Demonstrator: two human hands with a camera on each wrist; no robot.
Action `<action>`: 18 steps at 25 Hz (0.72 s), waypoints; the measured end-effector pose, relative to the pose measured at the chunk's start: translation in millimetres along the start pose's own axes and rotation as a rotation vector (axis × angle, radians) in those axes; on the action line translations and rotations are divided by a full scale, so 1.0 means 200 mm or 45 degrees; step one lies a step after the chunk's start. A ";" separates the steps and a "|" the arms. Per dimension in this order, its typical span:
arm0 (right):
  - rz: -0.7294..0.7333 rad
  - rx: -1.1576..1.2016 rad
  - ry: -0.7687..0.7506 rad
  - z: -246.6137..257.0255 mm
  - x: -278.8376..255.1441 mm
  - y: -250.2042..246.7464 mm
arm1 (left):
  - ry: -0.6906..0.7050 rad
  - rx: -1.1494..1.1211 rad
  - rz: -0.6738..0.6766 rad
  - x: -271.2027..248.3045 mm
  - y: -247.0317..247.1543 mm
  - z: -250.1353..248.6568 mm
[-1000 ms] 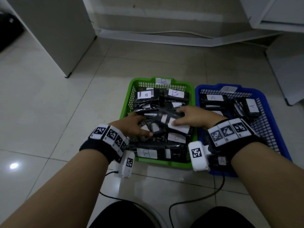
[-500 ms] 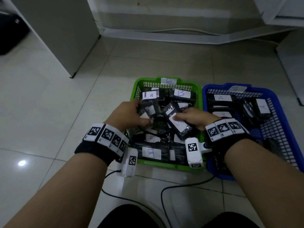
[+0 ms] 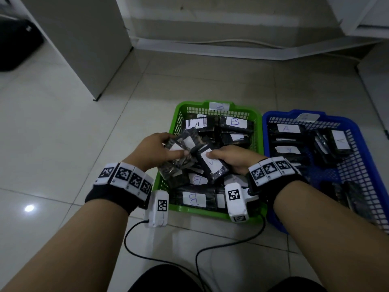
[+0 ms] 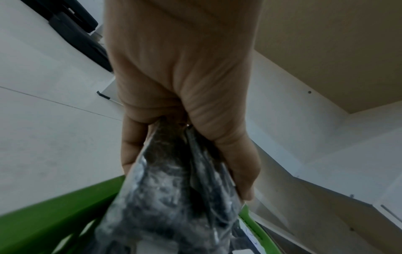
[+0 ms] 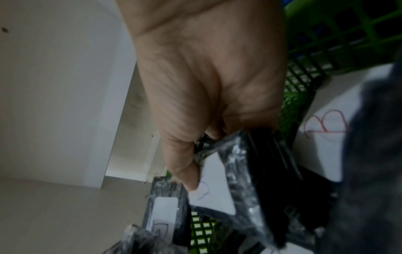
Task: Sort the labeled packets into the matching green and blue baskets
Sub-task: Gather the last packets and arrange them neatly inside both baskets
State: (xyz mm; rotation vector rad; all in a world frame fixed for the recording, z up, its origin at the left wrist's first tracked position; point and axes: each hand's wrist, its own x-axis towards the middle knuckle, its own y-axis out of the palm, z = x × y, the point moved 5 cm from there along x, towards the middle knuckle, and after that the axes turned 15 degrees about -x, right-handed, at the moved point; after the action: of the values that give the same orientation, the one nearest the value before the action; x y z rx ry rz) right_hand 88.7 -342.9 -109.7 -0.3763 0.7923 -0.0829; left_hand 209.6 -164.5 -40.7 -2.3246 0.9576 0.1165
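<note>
A green basket (image 3: 180, 114) tagged B holds a heap of black packets with white labels. Right of it a blue basket (image 3: 357, 165) holds several packets labelled A. Over the green basket my left hand (image 3: 155, 149) grips a small stack of black packets (image 3: 181, 152), thumb on top; in the left wrist view the packets (image 4: 174, 197) sit between thumb and fingers (image 4: 130, 146). My right hand (image 3: 229, 158) grips one black packet (image 3: 212, 165) with a white label, thumb pressed on the label (image 5: 214, 185). The letter on it is partly covered.
The baskets stand side by side on a pale tiled floor. A white cabinet (image 3: 84, 43) stands at the back left and a wall with a cable along its base runs behind. Two black cables (image 3: 197, 256) trail on the floor near my knees.
Both hands have risen out of the heap in the green basket, each lifting packets. The left hand's stack has come up and tilted; the right hand's packet has turned label up.
</note>
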 end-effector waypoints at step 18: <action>-0.193 -0.137 -0.081 -0.04 -0.08 -0.18 | 0.207 0.404 0.197 0.17 0.25 -0.09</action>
State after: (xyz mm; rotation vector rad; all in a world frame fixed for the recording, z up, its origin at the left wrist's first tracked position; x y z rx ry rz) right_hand 74.0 -375.5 -89.9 -0.5380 0.7066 -0.1694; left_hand 199.6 -223.0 -61.0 -1.9907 1.1464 -0.1540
